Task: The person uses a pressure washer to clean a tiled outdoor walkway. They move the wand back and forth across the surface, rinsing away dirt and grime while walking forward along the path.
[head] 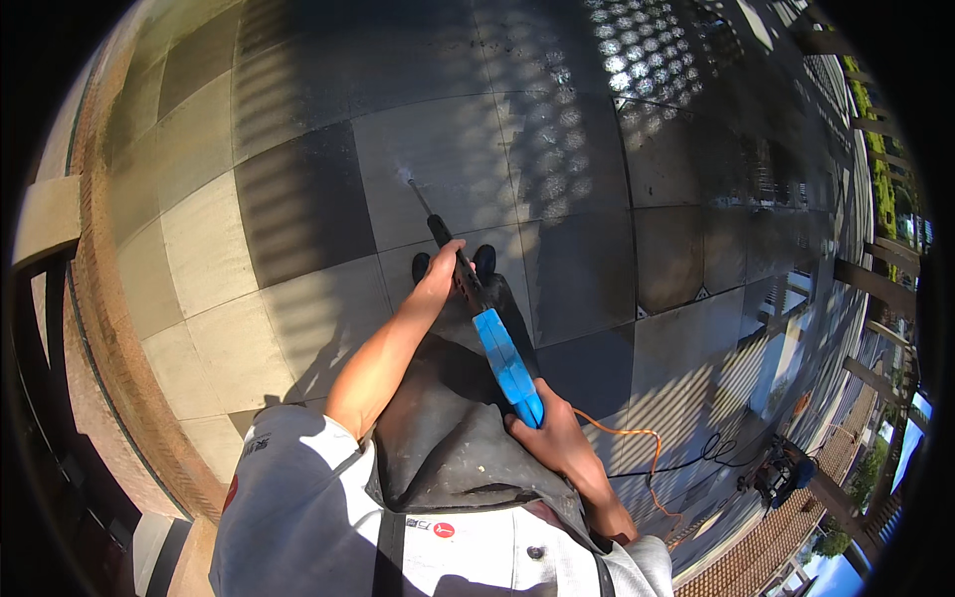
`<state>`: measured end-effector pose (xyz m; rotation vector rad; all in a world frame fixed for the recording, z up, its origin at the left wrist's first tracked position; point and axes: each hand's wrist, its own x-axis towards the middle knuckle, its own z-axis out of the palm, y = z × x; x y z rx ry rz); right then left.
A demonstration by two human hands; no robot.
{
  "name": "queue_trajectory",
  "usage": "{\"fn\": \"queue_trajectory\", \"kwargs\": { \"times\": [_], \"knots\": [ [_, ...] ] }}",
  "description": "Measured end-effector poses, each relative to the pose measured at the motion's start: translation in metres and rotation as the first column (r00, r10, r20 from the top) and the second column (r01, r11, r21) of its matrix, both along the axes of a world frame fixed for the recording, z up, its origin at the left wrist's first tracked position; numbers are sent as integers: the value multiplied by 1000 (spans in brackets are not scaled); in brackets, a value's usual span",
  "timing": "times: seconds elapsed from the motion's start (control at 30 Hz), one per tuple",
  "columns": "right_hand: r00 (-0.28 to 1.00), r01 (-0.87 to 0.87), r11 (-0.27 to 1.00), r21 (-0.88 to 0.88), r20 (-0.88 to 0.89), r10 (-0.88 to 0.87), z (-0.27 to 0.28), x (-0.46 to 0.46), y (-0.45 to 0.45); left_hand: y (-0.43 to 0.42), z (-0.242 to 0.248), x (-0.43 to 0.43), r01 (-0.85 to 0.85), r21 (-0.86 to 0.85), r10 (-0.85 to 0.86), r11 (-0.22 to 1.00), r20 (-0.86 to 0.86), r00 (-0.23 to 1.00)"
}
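Note:
Both of my hands are on a pressure washer gun (507, 358) with a blue body and a black front barrel. My left hand (446, 267) wraps around the black barrel. At the rear, my right hand (556, 425) grips the blue end, where the trigger is hidden from sight. A thin metal lance (421, 198) points away from me and down at the floor tiles (448, 157). White spray (404, 174) shows at its tip, over a light tile. An orange hose (623, 431) runs off to the right from near my right hand.
Below me are my black boots (485, 260) and dark waterproof apron (455, 448). A machine (780, 474) stands at the lower right, with a black cable or hose (720, 448) beside it. Wet tiles (656, 60) shine at the upper right. A brick border (119, 358) curves along the left.

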<state>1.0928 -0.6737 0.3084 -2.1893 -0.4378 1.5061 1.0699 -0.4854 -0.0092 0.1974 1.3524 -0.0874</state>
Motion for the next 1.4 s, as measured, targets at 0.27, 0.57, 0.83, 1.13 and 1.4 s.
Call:
{"fn": "queue_trajectory", "kwargs": {
  "times": [0.27, 0.57, 0.83, 1.13, 1.4],
  "knots": [
    [988, -154, 984, 90, 1, 155, -10, 17, 19, 37, 10, -28, -95, 66, 96, 993, -13, 995],
    [971, 113, 991, 70, 202, -125, 4, -9, 9, 0, 7, 64, 181, -56, -160, 982, 267, 950],
    [941, 219, 974, 64, 249, -228, 10, -12, 16, -24, -3, 103, 298, -36, -265, 954, 365, 893],
    [997, 16, 999, 51, 73, -20, 3, 13, 23, 28, 3, 13, 13, -39, -7, 999, 151, 988],
    [998, 6, 999, 49, 58, -9, 2, 12, 26, 33, 0, 10, -29, -109, 43, 994, 130, 991]
  ]
}}
